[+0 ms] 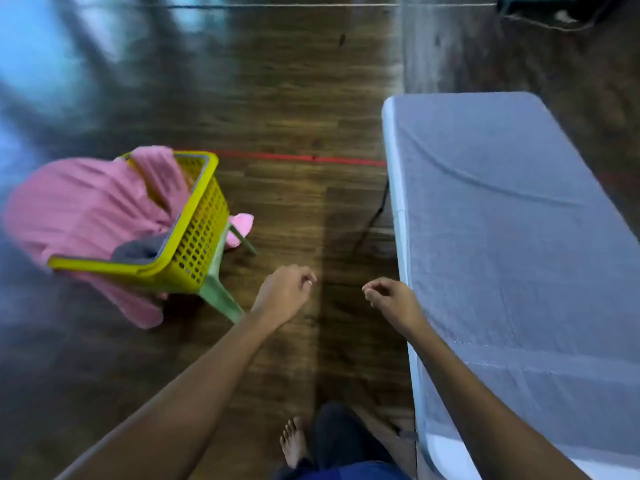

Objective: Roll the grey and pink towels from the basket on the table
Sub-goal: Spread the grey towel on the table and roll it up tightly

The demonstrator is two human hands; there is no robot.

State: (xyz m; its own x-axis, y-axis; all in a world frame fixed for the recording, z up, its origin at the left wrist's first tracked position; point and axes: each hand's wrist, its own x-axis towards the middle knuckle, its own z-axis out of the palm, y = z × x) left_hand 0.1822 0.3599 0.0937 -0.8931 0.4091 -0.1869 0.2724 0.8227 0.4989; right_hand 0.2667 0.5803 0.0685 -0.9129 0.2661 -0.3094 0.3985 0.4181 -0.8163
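- Pink towel [86,206] hung over the far and left sides of the yellow basket [197,233], part inside it and the rest spilling down outside.
- Grey towel [138,249] lay bunched in the basket's near corner, just under the rim.
- Under the basket stood a pale green plastic stool [221,296], with one leg showing below the basket's near right corner.
- Just right of the basket, the left hand [284,292] hovered over the floor, its fingers [308,277] loosely curled and holding nothing.
- Further right of the basket, the right hand [391,299] hung the same way, fingers [374,289] loosely bent and touching nothing.
- Well right of the basket stood the white table [394,188], with a grey cloth [502,237] spread flat over its top.
- Dark wooden floor [294,116] lay around the basket, and a red line [301,157] ran from behind it to the table.
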